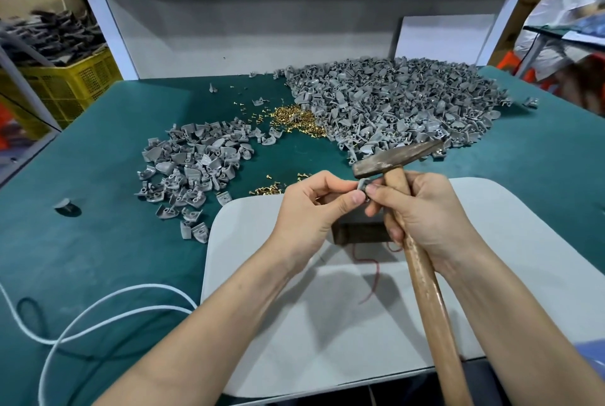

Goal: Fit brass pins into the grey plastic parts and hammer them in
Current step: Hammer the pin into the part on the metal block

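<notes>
One grey plastic part (362, 185) is pinched between thumb and forefinger of the left hand (314, 209), just above the dark block (357, 232). The hammer (397, 157) is gripped by the curled fingers of the right hand (424, 209), whose fingertips touch the part from the right; the handle is directed toward the wearer.

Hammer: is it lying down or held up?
Held up. The right hand grips the hammer by its wooden handle, head in the air.

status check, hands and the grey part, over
Left hand pinches grey plastic part. Right hand grips hammer, also touches part. Dark block beneath, nothing in the way.
</notes>
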`<state>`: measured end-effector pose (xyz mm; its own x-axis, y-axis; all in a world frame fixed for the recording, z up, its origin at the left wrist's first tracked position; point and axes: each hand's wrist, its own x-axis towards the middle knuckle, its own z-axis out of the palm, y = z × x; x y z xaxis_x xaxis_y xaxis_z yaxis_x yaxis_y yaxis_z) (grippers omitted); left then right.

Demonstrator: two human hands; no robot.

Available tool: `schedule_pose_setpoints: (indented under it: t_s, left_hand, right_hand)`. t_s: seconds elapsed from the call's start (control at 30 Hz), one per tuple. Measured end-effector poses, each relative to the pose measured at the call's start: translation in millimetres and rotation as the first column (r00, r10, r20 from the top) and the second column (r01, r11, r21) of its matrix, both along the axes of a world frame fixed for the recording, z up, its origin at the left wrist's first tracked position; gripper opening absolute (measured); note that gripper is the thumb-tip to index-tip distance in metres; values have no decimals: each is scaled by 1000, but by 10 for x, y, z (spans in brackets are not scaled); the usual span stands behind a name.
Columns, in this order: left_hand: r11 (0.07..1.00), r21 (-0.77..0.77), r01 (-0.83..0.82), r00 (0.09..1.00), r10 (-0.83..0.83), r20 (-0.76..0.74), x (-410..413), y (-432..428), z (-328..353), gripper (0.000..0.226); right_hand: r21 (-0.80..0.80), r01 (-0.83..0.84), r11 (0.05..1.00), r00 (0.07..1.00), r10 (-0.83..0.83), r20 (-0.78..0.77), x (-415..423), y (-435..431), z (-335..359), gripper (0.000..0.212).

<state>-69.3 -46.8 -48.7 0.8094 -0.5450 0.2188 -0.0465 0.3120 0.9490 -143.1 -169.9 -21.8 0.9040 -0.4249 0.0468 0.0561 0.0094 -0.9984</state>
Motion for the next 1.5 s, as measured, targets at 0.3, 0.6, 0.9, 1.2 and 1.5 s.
schedule_pose_setpoints:
  t_s: [0.3, 0.6, 0.9, 1.2, 1.5]
  left_hand:
    - [998, -44, -49, 999, 48, -22, -41, -22, -34, 12]
    - [996, 11, -87, 996, 87, 38, -36, -38, -39, 17]
    - [995, 77, -62, 996, 57, 71, 9, -12, -47, 18]
    - [998, 28, -57, 998, 56, 40, -9, -31, -21, 17]
    - [997, 53, -63, 996, 60, 69, -22, -15, -6, 20]
  right_hand:
    - [-27, 66, 997, 997, -65, 31, 12, 72, -26, 20]
    - [-53, 111, 992, 994, -110, 25, 18, 96, -41, 29]
    - [55, 36, 998, 999, -36, -2, 9, 54, -60, 19]
    - [337, 17, 942, 996, -46, 79, -5, 28, -89, 40]
    - [329, 63, 942, 992, -94, 78, -15, 73, -164, 13]
